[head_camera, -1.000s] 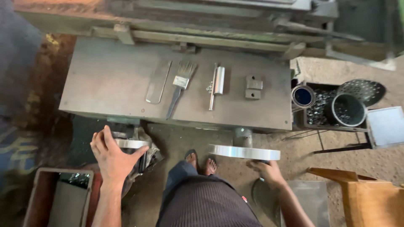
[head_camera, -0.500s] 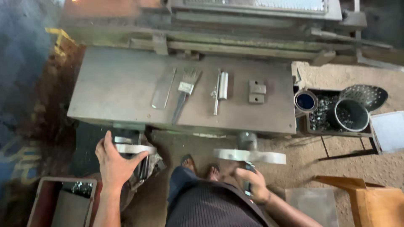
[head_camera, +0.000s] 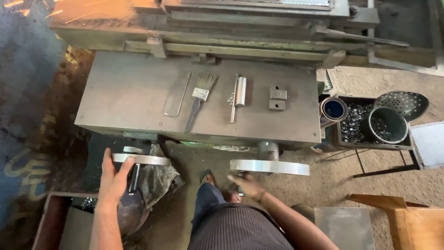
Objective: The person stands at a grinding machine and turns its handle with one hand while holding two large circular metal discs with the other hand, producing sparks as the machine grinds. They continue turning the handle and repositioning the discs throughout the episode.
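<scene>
At the far left, orange sparks (head_camera: 69,16) streak across the top corner above a dark stained floor (head_camera: 27,115). Below them, the left hand (head_camera: 114,178) lies over the rim of the left handwheel (head_camera: 141,159), palm on top and thumb hooked over the near edge, fingers loosely wrapped around it. A dirty rag (head_camera: 159,178) hangs just beside this wheel, and a rusty open box (head_camera: 51,217) sits at the bottom left corner.

Above the wheels runs the flat grey machine table (head_camera: 115,97). On it, from the left: a flat metal strip (head_camera: 177,95) with a rounded end, a paintbrush (head_camera: 200,99) with pale bristles pointing away, a thin rod with a short shiny cylinder (head_camera: 240,91) touching it, and two small square metal blocks (head_camera: 277,98) one behind the other.

Under the table's front edge, right of centre, is the larger right handwheel (head_camera: 269,167), seen edge-on as a bright band. The right hand (head_camera: 245,184) sits just beneath its left end, blurred, seemingly closed around a small crank handle (the grip itself is too smeared to be sure). A sandalled foot (head_camera: 206,177) shows between the wheels.

Further right, a blue-lined tin (head_camera: 334,109) leans at the table's end, beside a black tray of metal chips (head_camera: 354,125) holding a dark bucket (head_camera: 385,125) and a perforated scoop (head_camera: 402,104). A wooden piece (head_camera: 402,217) fills the bottom right corner
</scene>
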